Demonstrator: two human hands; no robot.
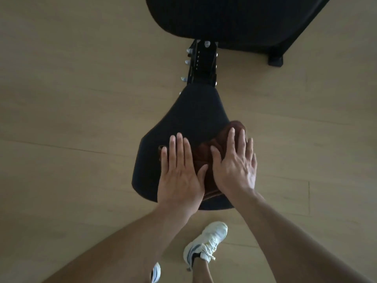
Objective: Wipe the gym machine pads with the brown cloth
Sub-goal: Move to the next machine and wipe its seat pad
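A black seat pad (pixel 189 115) of the gym machine fills the middle of the head view, narrow end away from me. The brown cloth (pixel 201 154) lies bunched on its right half. My left hand (pixel 179 174) presses flat on the cloth's left part with straight fingers. My right hand (pixel 234 164) presses flat on the cloth's right part, fingers spread and straight, near the pad's right edge. A larger black back pad (pixel 224 17) spreads across the top of the view.
A black metal bracket (pixel 204 62) with silver bolts joins the two pads. A black frame foot (pixel 275 60) stands on the floor at upper right. Light wooden floor (pixel 71 99) surrounds the machine. My white sneakers (pixel 206 244) stand just below the seat.
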